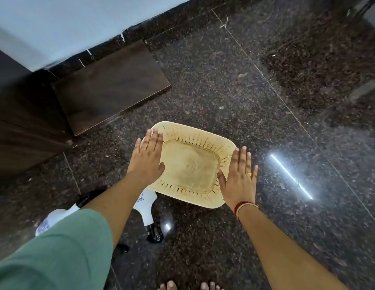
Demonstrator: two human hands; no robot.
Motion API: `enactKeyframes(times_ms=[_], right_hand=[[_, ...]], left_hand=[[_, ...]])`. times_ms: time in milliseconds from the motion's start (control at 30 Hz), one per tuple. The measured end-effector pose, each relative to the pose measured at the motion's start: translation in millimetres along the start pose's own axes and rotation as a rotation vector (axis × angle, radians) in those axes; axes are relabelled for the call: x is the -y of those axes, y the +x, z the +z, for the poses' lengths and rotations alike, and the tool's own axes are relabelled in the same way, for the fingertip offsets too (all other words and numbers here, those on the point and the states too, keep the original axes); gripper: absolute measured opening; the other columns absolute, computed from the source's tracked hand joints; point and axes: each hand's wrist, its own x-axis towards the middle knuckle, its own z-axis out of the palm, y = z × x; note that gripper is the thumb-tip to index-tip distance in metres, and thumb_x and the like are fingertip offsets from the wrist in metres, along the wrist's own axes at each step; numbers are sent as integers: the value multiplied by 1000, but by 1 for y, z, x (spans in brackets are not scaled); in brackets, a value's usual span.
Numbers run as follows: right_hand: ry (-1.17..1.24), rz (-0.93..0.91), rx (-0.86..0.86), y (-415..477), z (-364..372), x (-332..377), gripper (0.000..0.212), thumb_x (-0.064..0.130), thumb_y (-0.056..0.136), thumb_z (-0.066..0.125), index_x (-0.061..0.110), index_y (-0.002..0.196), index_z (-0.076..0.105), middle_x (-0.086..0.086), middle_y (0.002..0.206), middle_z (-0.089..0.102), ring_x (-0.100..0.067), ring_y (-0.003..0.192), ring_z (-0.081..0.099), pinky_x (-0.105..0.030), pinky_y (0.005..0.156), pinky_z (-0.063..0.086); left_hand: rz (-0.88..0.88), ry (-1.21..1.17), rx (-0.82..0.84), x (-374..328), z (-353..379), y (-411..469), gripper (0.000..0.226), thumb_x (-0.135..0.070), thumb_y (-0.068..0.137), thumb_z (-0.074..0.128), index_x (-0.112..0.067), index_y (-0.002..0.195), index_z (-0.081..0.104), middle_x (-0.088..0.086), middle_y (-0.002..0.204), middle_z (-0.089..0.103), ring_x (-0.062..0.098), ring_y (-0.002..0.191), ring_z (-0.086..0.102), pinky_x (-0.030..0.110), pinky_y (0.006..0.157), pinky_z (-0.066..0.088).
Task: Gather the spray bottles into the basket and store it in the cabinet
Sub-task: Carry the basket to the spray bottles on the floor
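Note:
An empty cream slotted basket [190, 143] sits on the dark granite floor. My left hand [148, 158] lies flat over its left rim, fingers straight, thumb over the basket's inside. My right hand [240, 178] is spread the same way over the right rim. Neither hand shows a curled grip. One white spray bottle [148, 212] with a black trigger lies on the floor at the basket's near left corner, partly under my left forearm. A second white spray bottle [49, 220] lies further left, partly hidden by green cloth.
A dark brown wooden cabinet [25, 126] stands at the left, with a brown panel [111, 86] sticking out over the floor beside it. A pale wall with a black skirting runs behind. Green clothing [56, 254] fills the lower left. Bare toes [190, 286] show at the bottom edge.

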Motion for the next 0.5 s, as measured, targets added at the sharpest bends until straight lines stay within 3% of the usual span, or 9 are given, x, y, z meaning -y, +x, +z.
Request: enactKeyframes(times_ms=[100, 167, 233, 300, 367, 433, 500], right_hand=[[64, 54, 63, 0, 3, 2, 77, 43, 97, 35, 13, 148, -14, -6, 156, -22, -26, 147, -4, -47, 117, 3], [205, 116, 117, -3, 5, 5, 81, 35, 96, 43, 17, 148, -16, -7, 159, -17, -31, 145, 16, -50, 115, 22], [303, 204, 114, -3, 5, 10, 84, 23, 95, 47, 22, 148, -18, -10, 160, -3, -36, 131, 42, -48, 98, 43], [354, 292, 84, -2, 5, 15, 88, 6, 92, 43, 29, 146, -22, -14, 157, 17, -36, 116, 55, -43, 84, 49], [416, 346, 66, -1, 7, 18, 94, -4, 85, 37, 37, 144, -23, -17, 145, 40, -36, 104, 60, -44, 83, 50], [459, 385, 68, 1, 9, 18, 92, -3, 82, 36, 40, 145, -18, -19, 123, 57, -35, 94, 61, -47, 84, 52], [483, 406, 71, 2, 9, 18, 86, 6, 84, 39, 36, 147, -10, -18, 110, 62, -35, 94, 61, -48, 85, 51]], left_hand=[[-49, -39, 47, 5, 3, 2, 90, -38, 90, 46, -8, 149, -15, 9, 159, -16, 26, 147, -14, 46, 119, 7], [-67, -53, 64, 6, 7, 1, 91, -34, 90, 48, -8, 148, -16, 8, 159, -17, 26, 146, -14, 46, 118, 15], [-68, -6, 80, 5, 11, -1, 89, -26, 89, 47, -7, 148, -17, 8, 159, -19, 29, 146, -16, 44, 114, 29], [-99, -27, 40, 3, 13, 2, 89, -11, 87, 46, -9, 147, -20, 7, 156, -27, 34, 145, -17, 40, 102, 45], [-215, -149, 2, 3, 13, 5, 97, 5, 83, 46, -15, 146, -24, 7, 152, -35, 39, 144, -12, 37, 89, 54], [-331, -258, 29, 4, 12, 5, 107, 12, 78, 51, -22, 145, -26, 11, 156, -25, 45, 141, 19, 39, 78, 57], [-359, -291, 39, 5, 13, 5, 114, 11, 75, 56, -25, 146, -25, 17, 156, 1, 39, 100, 61, 36, 61, 53]])
